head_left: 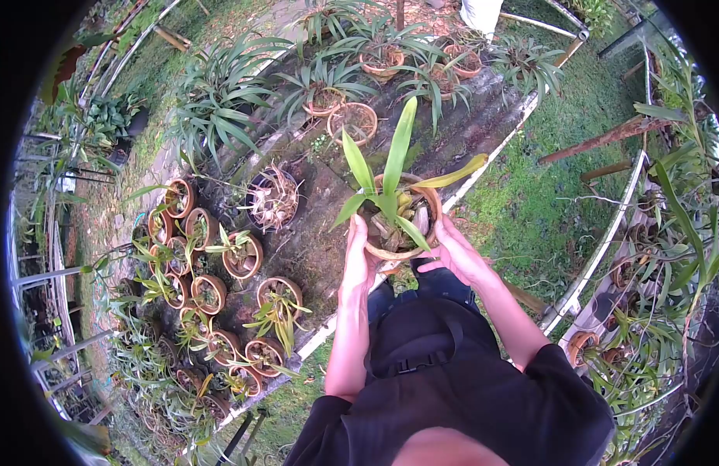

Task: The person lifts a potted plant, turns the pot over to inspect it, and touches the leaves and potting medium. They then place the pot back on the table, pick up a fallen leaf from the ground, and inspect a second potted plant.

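Observation:
Between my two hands is a round clay pot [383, 253] holding a leafy plant [395, 159]. Several long green leaves rise from it, and one yellowing leaf [455, 172] sticks out to the right. My left hand [358, 252] grips the pot's left side, its fingers partly hidden behind the wall. My right hand [455, 252] holds the right side, with fingers reaching under the base. Pale, dry-looking chunks and stems fill the pot around the leaves. The pot is held in front of my waist, close to the bench's near edge.
A dark, weathered bench [320, 210] with a pale edge rail [499, 147] lies ahead. Several clay pots [209, 293] crowd its left part. A dark pot of dry stems [272, 199] and a round clay pot [352, 124] stand farther in. More plants hang at right.

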The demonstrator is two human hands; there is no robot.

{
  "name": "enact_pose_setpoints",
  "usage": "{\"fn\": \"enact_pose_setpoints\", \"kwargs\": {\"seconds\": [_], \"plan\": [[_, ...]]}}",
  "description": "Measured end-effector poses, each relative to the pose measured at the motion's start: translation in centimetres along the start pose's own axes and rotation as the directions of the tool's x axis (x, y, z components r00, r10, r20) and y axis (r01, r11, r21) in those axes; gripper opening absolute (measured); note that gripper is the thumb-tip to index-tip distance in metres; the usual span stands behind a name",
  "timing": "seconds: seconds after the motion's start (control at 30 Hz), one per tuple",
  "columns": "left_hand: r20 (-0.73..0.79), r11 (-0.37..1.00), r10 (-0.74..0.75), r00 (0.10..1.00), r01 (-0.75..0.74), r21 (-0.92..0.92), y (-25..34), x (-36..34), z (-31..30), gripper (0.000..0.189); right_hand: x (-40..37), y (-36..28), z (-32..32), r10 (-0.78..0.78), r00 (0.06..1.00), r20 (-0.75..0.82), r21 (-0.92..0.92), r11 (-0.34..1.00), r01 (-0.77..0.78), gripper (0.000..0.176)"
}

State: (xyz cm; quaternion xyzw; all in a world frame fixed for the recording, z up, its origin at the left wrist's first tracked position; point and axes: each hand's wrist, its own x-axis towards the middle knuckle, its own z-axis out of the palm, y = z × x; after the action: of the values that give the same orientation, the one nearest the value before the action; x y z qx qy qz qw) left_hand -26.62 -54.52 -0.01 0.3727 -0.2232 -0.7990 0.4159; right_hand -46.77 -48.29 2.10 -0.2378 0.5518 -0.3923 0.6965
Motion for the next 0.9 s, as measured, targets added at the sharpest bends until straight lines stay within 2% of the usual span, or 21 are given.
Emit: {"fn": "enact_pose_setpoints", "kwargs": {"seconds": [0.03,0.07,0.17,0.2,0.3,0.4,0.5,0.53,0.6,0.67,0.77,0.8,0.87,0.9], "plan": [[-0.011,0.997,0.063,0.998,-0.062,0.037,0.0,-0.1,0.8,0.07,0.1,0.2,0.3,0.006,1.0,0.016,0.039,0.999,-0.006,0.072],[-0.004,0.998,0.054,0.999,-0.054,0.015,-0.3,-0.1,0.7,0.073,0.3,0.3,0.4,-0.007,1.0,0.019,0.076,0.997,0.005,0.078],[-0.059,0.992,0.12,0.991,-0.118,0.05,-2.2,0.6,-0.2,0.078,0.5,-0.6,1.6,-0.079,0.996,-0.033,0.177,0.981,0.083,0.077],[-0.118,0.983,0.146,0.982,-0.131,0.129,-2.5,0.1,0.3,0.06,0.9,-0.4,1.4,-0.105,0.994,-0.022,0.205,0.973,0.107,0.077],[-0.01,0.989,0.105,0.994,-0.104,0.102,-1.3,-0.8,0.9,0.06,2.3,0.6,0.7,-0.16,0.987,0.006,0.263,0.953,0.153,0.075],[0.064,0.963,0.243,0.968,-0.249,0.107,-0.6,-0.9,1.5,0.06,2.4,0.2,0.4,-0.171,0.985,0.003,0.265,0.95,0.164,0.073],[0.08,0.939,0.304,0.949,-0.313,0.144,-0.9,-0.4,1.0,0.061,1.8,-1.2,0.8,-0.186,0.981,-0.051,0.229,0.954,0.193,0.07],[0.106,0.962,0.263,0.959,-0.27,0.051,-0.8,-0.8,0.8,0.062,1.4,-1.6,0.9,-0.182,0.981,-0.068,0.2,0.961,0.192,0.07],[0.131,0.951,0.294,0.947,-0.303,0.06,-0.9,-0.6,0.5,0.068,1.3,-1.8,0.5,-0.207,0.976,-0.068,0.123,0.969,0.214,0.071],[0.138,0.972,0.23,0.963,-0.234,0.007,-0.6,-0.8,0.1,0.074,2.0,-1.6,-0.6,-0.262,0.965,-0.026,0.026,0.965,0.263,0.073],[0.15,0.994,0.061,0.987,-0.046,-0.104,-0.3,-2.1,-0.7,0.077,3.3,-1.8,-2.1,-0.393,0.912,0.117,-0.04,0.916,0.4,0.07],[0.16,0.994,0.057,0.986,-0.042,-0.1,-0.8,-1.9,-1.2,0.076,3.3,-1.8,-2.2,-0.383,0.919,0.092,-0.039,0.921,0.387,0.068],[0.107,0.97,0.077,0.991,-0.05,-0.237,-2.6,-0.5,-2.6,0.076,2.9,-1.7,-2.2,-0.356,0.934,0.039,-0.037,0.933,0.358,0.063],[0.08,0.956,0.082,0.993,-0.055,-0.287,-2.2,-0.6,-1.6,0.075,2.0,-2.6,-1.7,-0.366,0.929,-0.048,-0.129,0.925,0.358,0.059]]}}
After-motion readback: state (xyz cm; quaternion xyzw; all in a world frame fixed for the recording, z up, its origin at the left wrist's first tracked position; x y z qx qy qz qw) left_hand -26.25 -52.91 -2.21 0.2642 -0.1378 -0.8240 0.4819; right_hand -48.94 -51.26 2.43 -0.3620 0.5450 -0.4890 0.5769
